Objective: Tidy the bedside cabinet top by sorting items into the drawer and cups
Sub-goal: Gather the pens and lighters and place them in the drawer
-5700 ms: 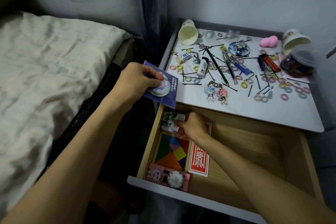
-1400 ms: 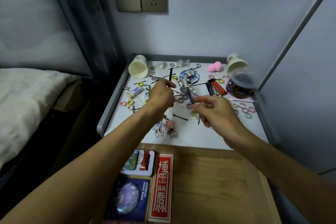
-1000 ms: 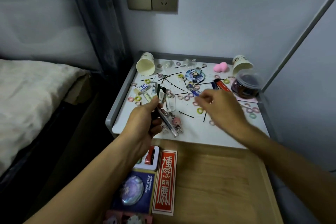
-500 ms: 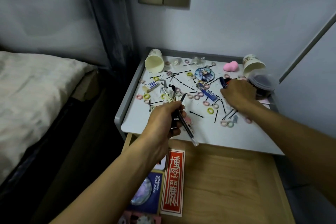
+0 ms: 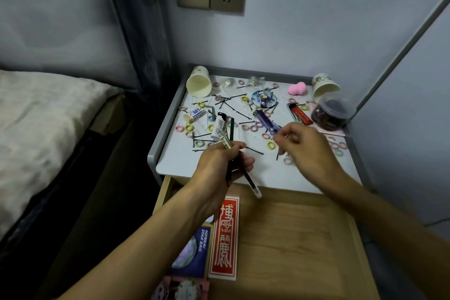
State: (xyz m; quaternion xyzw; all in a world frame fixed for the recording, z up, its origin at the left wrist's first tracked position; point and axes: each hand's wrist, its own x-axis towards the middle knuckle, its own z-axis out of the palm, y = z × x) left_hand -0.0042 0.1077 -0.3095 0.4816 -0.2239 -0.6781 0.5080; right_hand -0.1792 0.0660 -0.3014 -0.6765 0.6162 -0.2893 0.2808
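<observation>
My left hand point(image 5: 219, 163) grips a bundle of pens point(image 5: 225, 134) over the cabinet's front edge: a clear pen, a green pencil and a dark pen that juts down over the open drawer point(image 5: 292, 231). My right hand point(image 5: 306, 151) hovers over the white cabinet top point(image 5: 267, 178) with curled, blurred fingers. Its fingertips are at the near end of a blue pen case point(image 5: 264, 119); what it holds is unclear. Two paper cups lie tipped, one back left point(image 5: 198, 83) and one back right point(image 5: 325, 86). Several hair ties and hairpins are scattered across the top.
A jar point(image 5: 331, 114), a red box point(image 5: 300, 115), a pink sponge point(image 5: 295, 89), a round badge point(image 5: 264, 98) and an eraser point(image 5: 194, 114) lie on top. The drawer holds a red card box point(image 5: 225, 238) and a blue card point(image 5: 192, 253). A bed point(image 5: 48, 129) stands to the left.
My right hand has drawn back from the red box and jar towards the middle of the top. My left hand keeps its pen bundle in about the same place.
</observation>
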